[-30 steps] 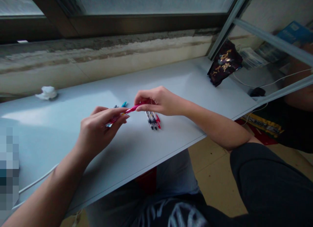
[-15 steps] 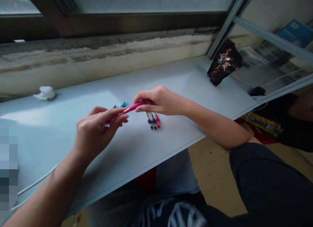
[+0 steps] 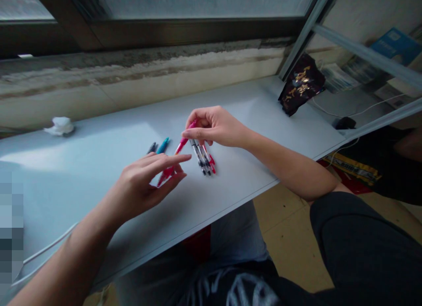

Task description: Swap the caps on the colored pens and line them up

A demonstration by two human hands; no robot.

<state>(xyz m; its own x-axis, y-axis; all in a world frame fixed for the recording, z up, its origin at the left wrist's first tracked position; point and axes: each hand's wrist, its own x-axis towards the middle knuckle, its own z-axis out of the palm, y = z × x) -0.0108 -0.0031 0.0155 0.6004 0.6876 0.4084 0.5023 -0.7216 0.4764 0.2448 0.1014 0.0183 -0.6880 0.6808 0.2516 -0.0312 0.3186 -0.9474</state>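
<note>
A pink pen [image 3: 181, 145] slants over the table, its upper end pinched between the thumb and fingers of my right hand [image 3: 212, 126]. Around the pen's lower part is my left hand [image 3: 148, 178], its index finger stretched out and its thumb apart; whether it touches the pen I cannot tell. Below my right hand several pens lie side by side on the table, black-tipped pens [image 3: 201, 158] and a red pen [image 3: 212, 162]. Behind my left hand are a teal pen [image 3: 163, 145] and a dark pen [image 3: 152, 147], partly hidden.
The white table [image 3: 231, 178] runs along a wall under a window. Crumpled white tissue [image 3: 61, 126] lies at the far left. A dark foil bag [image 3: 301, 85] stands by the metal frame [image 3: 365, 46] at the right. A white cable [image 3: 49, 245] crosses the near left.
My left fingers have spread from their grip on the pink pen. My right hand has risen slightly, and the pen is tilted more steeply.
</note>
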